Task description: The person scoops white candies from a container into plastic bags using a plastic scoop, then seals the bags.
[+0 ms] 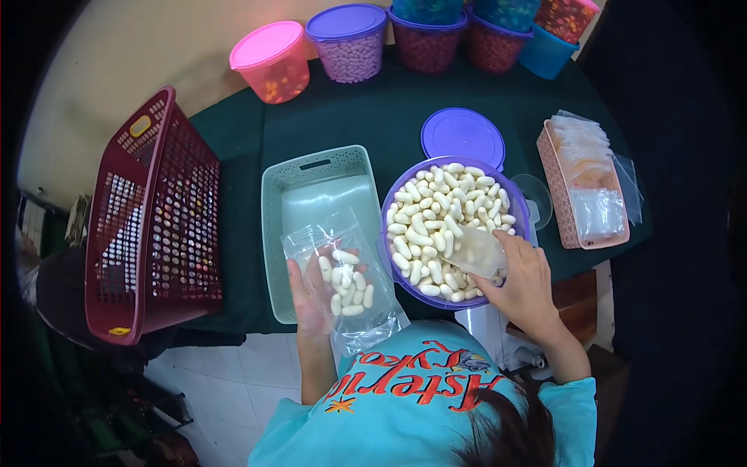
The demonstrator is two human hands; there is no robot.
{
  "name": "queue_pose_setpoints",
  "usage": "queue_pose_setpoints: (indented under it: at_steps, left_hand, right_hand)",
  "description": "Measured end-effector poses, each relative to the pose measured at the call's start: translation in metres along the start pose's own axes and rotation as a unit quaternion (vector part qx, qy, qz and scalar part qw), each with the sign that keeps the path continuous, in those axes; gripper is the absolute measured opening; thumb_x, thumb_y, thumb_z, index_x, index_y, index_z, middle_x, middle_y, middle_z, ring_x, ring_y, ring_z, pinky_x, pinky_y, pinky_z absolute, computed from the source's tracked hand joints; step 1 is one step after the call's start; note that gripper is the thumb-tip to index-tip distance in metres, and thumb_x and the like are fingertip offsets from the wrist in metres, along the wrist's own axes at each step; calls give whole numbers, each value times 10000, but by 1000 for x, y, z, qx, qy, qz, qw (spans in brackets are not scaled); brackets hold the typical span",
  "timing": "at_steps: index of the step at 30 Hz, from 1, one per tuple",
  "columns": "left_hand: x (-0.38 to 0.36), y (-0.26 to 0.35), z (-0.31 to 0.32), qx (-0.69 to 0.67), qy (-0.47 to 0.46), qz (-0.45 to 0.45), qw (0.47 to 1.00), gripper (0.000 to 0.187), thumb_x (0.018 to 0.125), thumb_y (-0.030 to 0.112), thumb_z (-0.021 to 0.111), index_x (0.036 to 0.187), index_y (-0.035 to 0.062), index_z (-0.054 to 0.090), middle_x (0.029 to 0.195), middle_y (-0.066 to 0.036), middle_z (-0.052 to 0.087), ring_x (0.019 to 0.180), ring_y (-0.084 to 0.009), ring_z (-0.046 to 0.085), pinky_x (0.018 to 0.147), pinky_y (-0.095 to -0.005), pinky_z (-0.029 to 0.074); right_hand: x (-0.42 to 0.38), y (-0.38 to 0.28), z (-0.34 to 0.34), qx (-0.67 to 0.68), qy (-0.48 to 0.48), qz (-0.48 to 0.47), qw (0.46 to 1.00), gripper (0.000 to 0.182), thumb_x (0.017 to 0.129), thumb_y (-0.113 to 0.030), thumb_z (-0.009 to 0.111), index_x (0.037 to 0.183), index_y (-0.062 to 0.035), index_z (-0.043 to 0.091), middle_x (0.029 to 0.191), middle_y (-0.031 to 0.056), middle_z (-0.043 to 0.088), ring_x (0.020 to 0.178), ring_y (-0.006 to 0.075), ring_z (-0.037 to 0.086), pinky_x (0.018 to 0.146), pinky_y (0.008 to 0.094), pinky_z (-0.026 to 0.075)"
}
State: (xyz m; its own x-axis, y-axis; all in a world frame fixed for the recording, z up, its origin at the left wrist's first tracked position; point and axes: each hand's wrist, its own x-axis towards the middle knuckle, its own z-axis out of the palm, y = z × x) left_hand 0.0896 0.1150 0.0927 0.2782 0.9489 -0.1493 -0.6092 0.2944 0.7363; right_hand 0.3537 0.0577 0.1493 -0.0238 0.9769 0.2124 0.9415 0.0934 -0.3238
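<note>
Beyond dark hair (517, 428), white pieces (420, 226) are seemingly being scooped: scoop (476, 255) clamped by right hand (526, 284), bag (375, 261) supported on spread left hand (310, 305) (steadiness needed).

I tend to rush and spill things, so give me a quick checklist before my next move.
- Left hand supports the clear bag: ok.
- Right hand has a grip on the scoop: ok.
- Purple tub is uncovered, with white pieces within the scoop's reach: ok.
- Bag's mouth is open wide enough: cannot tell.
- Scoop is lifted clear of the pieces: not ok, it is down among them.
- Green basket has bare floor showing: ok.
</note>
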Motion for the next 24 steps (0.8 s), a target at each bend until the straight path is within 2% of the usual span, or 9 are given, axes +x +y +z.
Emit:
queue_pose_setpoints:
  at_steps: [2, 8, 12, 16, 18, 19, 20, 22, 24]
  left_hand:
    - [-5, -5, 7, 12, 10, -1, 1000, 705, 831, 608, 167, 1184, 24, 345, 1034, -173, 496, 890, -257, 537, 760, -366, 459]
    - [-16, -25, 21, 124, 31, 49, 991, 603, 885, 507, 133, 1134, 24, 394, 999, -139, 515, 885, -182, 522, 793, -325, 425]
    - [-27, -34, 46, 79, 66, 51, 993, 603, 884, 511, 138, 1114, 26, 413, 987, -125, 521, 895, -180, 518, 813, -332, 413]
    - [-39, -45, 54, 12, 46, 22, 999, 617, 882, 513, 140, 1128, 18, 416, 1012, -136, 520, 920, -208, 521, 831, -363, 409]
    - [-43, -47, 60, -38, -47, -30, 998, 637, 870, 536, 155, 1138, 20, 414, 1092, -168, 496, 984, -242, 510, 854, -371, 404]
    - [-43, -50, 63, -41, -55, -37, 997, 650, 859, 551, 176, 1159, 19, 398, 1196, -196, 430, 1058, -280, 477, 893, -389, 386]
    - [-43, -52, 68, -41, -52, -31, 997, 650, 859, 551, 176, 1159, 19, 398, 1196, -196, 430, 1058, -280, 477, 893, -389, 386]
    - [-42, -58, 77, -91, -91, -67, 989, 658, 858, 548, 180, 1204, 12, 342, 1248, -205, 378, 1096, -304, 449, 915, -403, 373]
    - [-42, -66, 83, -94, -96, -73, 988, 656, 863, 537, 180, 1244, 12, 278, 1262, -208, 360, 1104, -314, 441, 921, -406, 369]
  right_hand:
    - [4, 8, 7, 25, 26, -4, 999, 599, 613, -236, 698, 1091, 18, 443, 881, 136, 534, 788, 251, 511, 665, 342, 335]
    - [19, 24, 14, 42, 36, -49, 997, 613, 626, -242, 696, 1113, 20, 431, 928, 153, 532, 878, 263, 507, 715, 348, 341]
    - [27, 36, 9, 90, 12, -77, 993, 621, 617, -232, 701, 1124, 5, 431, 977, 150, 536, 896, 263, 506, 764, 347, 328]
    - [39, 50, -14, 140, -37, -112, 983, 613, 602, -234, 705, 1119, -24, 450, 987, 135, 547, 910, 251, 507, 813, 358, 291]
    - [48, 57, -26, 152, -56, -154, 975, 597, 585, -232, 707, 1105, -48, 477, 978, 121, 559, 915, 233, 510, 850, 373, 249]
    - [52, 61, -30, 162, -54, -162, 972, 594, 573, -230, 707, 1102, -68, 493, 976, 106, 563, 921, 219, 508, 873, 385, 222]
    - [58, 62, -35, 163, -55, -169, 970, 594, 573, -230, 707, 1102, -68, 493, 976, 106, 563, 921, 219, 508, 873, 385, 222]
    - [69, 66, -45, 171, -73, -211, 960, 586, 541, -215, 721, 1076, -84, 521, 917, 66, 557, 899, 187, 470, 871, 325, 220]
    - [81, 73, -45, 175, -73, -223, 956, 608, 513, -221, 737, 1073, -97, 535, 918, 55, 558, 908, 181, 456, 882, 322, 212]
